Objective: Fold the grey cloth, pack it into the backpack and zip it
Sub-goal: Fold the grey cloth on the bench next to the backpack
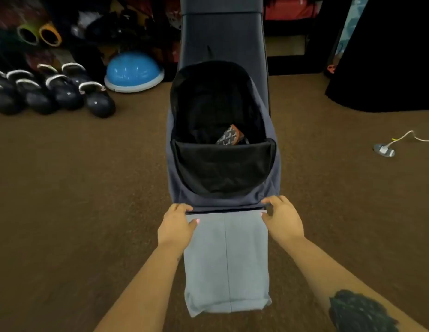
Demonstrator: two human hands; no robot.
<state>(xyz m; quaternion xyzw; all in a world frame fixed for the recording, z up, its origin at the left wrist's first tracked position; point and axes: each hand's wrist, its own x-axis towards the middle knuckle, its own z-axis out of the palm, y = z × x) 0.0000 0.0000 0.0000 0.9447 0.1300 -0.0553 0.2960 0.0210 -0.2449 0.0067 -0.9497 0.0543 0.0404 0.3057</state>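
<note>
A light grey cloth lies folded into a long rectangle on a narrow bench, right in front of me. Beyond it stands a dark grey backpack, its main compartment wide open and its black-lined flap hanging toward me. Something patterned sits inside the bag. My left hand pinches the cloth's far left corner, thumb on top. My right hand grips the far right corner, beside the backpack's lower edge.
A dark padded bench runs away from me under the bag. Several kettlebells and a blue half-dome balance trainer sit on the brown carpet at the left. A floor socket with a white cable is at the right.
</note>
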